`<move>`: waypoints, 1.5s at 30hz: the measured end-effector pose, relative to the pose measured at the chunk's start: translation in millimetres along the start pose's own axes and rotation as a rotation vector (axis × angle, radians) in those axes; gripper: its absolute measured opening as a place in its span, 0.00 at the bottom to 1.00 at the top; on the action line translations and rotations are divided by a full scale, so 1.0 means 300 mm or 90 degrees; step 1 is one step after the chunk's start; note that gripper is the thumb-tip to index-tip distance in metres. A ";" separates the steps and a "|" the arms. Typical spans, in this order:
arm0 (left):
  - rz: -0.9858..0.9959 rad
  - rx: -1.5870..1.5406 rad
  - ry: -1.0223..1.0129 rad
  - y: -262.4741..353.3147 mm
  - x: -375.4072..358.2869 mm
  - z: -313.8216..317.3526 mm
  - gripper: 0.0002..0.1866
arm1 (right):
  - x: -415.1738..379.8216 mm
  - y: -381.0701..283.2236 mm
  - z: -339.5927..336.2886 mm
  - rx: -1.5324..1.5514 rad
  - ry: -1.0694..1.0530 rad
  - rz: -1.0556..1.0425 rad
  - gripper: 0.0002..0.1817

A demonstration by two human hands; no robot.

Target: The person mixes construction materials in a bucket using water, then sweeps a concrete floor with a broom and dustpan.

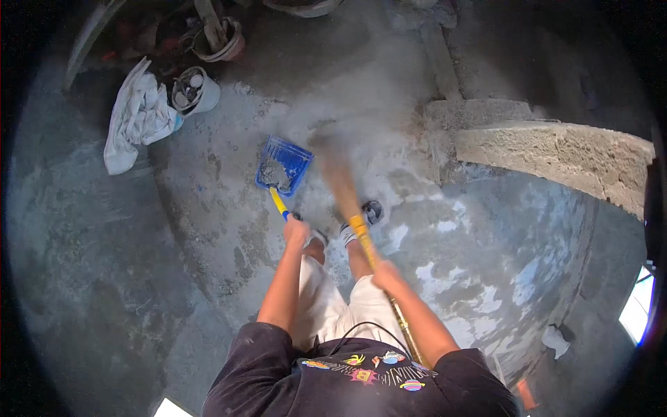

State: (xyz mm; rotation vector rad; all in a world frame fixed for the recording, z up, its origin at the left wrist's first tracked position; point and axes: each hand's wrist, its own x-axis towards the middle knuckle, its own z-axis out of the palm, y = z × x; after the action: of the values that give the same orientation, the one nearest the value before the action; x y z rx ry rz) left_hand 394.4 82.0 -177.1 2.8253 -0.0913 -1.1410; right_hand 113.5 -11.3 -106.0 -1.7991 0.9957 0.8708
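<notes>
Nearest, the broom (347, 201) is clasped by the right hand (386, 275), sweeping dust toward eleven o'clock, where the dustpan (283, 165) is steadied, handle enclosed by the left hand (297, 230).

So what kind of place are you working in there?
Probably a building site or unfinished room: a bare, dusty concrete floor, a rough concrete block and buckets by the wall. The left hand holds a dustpan, the right hand a broom.
</notes>
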 end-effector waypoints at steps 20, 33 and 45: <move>0.049 -0.039 0.022 -0.384 -0.002 -0.303 0.14 | 0.081 0.338 -0.607 0.396 0.368 0.203 0.50; 0.149 -0.058 0.048 -0.410 -0.059 -0.116 0.16 | -0.442 0.213 -0.189 0.379 0.066 0.293 0.51; 0.165 -0.028 0.057 -0.421 0.005 -0.075 0.15 | -0.377 0.383 -0.226 0.163 0.320 0.230 0.50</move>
State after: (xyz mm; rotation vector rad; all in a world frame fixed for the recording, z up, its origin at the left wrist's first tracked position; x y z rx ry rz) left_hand 413.7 208.7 -175.8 2.7200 -0.4072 -0.9488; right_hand -27.0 -76.2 -24.5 -1.6726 1.7124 0.4664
